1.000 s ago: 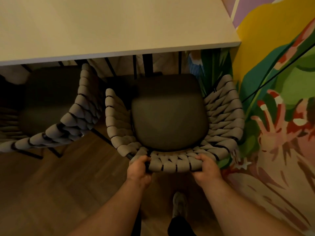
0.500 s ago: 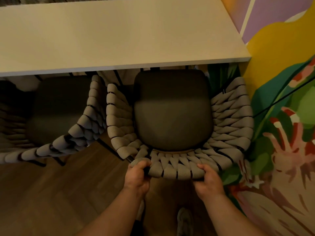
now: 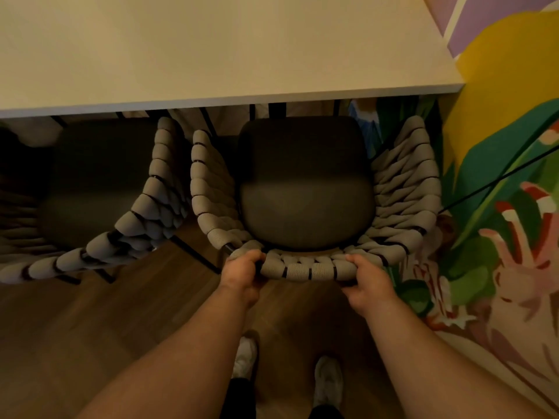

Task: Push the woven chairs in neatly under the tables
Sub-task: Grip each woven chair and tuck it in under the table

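A grey woven chair [image 3: 402, 189] with a dark seat cushion [image 3: 305, 189] faces the pale table [image 3: 211, 49], the cushion's front just short of the table's edge. My left hand [image 3: 242, 272] grips the left end of the chair's back rail. My right hand [image 3: 367, 278] grips the right end of the same rail. A second woven chair [image 3: 145, 213] stands to the left, its seat partly under the table and its back angled toward me.
A painted mural wall [image 3: 499, 192] runs close along the chair's right side. The two chairs' arms nearly touch in the middle. Dark wooden floor [image 3: 90, 328] lies below, with my two shoes [image 3: 328, 379] behind the chair.
The chair has slid forward toward the table with both hands on its back rail. My feet have stepped forward behind it.
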The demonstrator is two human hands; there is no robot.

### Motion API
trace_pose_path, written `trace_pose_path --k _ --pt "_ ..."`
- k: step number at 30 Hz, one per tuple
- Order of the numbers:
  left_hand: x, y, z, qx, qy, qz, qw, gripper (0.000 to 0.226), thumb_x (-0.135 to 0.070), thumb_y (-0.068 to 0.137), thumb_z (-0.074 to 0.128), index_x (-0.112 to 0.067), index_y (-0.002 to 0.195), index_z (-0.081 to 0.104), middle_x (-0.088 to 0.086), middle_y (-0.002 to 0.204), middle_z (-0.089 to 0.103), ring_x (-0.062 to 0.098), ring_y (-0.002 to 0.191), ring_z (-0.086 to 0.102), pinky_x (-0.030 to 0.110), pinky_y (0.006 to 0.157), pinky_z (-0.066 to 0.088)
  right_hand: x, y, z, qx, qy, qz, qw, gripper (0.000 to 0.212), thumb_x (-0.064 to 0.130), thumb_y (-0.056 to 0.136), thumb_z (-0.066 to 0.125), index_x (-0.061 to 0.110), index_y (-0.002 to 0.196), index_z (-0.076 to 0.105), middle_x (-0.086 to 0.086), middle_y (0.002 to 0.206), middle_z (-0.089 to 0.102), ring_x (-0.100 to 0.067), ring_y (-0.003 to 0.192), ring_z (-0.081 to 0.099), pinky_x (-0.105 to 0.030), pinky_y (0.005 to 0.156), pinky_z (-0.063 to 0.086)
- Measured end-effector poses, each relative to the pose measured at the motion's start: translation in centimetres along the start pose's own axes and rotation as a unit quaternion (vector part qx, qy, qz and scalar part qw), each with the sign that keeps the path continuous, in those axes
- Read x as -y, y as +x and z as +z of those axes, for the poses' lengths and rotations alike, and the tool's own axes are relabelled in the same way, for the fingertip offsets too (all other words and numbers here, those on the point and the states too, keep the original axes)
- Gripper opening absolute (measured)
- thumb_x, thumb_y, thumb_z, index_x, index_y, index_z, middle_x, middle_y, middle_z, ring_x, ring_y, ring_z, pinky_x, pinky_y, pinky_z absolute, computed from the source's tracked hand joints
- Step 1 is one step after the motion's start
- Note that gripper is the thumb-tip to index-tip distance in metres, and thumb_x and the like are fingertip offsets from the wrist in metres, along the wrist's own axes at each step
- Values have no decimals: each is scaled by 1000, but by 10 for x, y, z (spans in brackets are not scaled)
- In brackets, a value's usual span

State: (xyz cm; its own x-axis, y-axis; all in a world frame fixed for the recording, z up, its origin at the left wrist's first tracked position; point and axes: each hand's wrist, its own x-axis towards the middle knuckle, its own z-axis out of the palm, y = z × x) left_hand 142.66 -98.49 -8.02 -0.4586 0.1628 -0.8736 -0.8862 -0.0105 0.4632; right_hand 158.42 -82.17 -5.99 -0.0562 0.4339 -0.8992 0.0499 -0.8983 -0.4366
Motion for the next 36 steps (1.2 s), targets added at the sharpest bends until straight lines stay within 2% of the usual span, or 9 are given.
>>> trace_pose_path --k 2,5,7,9,12,14,16,20,36 --pt "-4 -7 -8 -60 188 60 978 85 -32 74 86 -12 149 50 18 142 61 39 124 64 53 103 57 3 -5 -6 -96 -191 -90 973 76 29 86 90 13 150 53 -16 140 63 -36 124 63 -50 102 56" --pt "-12 -23 -17 -153 518 297 788 124 -52 81 86 -14 170 9 14 177 7 37 161 14 48 129 24 11 -21 -21 -181 -496 -344 776 118 51 81 90 17 169 20 -15 174 27 -38 158 30 -53 123 37" --pt "-25 -37 -11 -112 656 428 611 115 -61 89 72 -23 171 2 8 178 -9 32 163 -6 49 130 3 22 -31 -22 -97 -677 -434 586 109 73 85 74 27 170 23 -5 179 16 -30 164 12 -57 131 14" --pt "-37 -42 -1 36 762 413 497 111 -74 88 64 -30 170 3 2 179 -1 27 163 -9 52 131 -5 33 -30 -17 45 -808 -384 445 98 87 82 62 40 164 35 8 176 26 -21 164 16 -62 130 0" --pt "-49 -31 7 152 876 300 347 109 -76 82 71 -34 168 20 -5 174 25 29 163 12 56 132 8 47 -16 -9 74 -879 -321 345 72 68 86 73 45 150 51 14 153 56 -19 147 45 -62 130 11" --pt "-55 -20 9 131 898 310 283 69 -62 90 72 -36 151 51 -4 150 57 27 144 48 50 122 32 56 -10 -3 57 -885 -332 322 45 45 94 70 48 138 58 11 134 67 -19 127 57 -53 118 39" --pt "-58 -10 14 106 901 321 271 29 -44 101 64 -35 128 67 -4 117 69 20 110 65 42 101 48 62 -8 3 67 -896 -327 294 45 36 98 65 49 140 57 10 126 68 -19 117 61 -41 99 52" --pt "-68 2 25 93 896 319 293 18 -33 104 60 -30 116 72 -4 97 66 17 87 61 37 79 49 74 -2 18 81 -904 -304 291 47 34 99 62 50 144 57 11 121 66 -14 101 58 -36 86 51" --pt "-83 30 26 79 896 327 290 21 -33 105 58 -33 122 70 -5 99 67 15 92 63 40 93 52 86 0 51 78 -903 -301 298 50 26 100 62 50 143 59 11 128 67 -17 119 62 -41 103 54"
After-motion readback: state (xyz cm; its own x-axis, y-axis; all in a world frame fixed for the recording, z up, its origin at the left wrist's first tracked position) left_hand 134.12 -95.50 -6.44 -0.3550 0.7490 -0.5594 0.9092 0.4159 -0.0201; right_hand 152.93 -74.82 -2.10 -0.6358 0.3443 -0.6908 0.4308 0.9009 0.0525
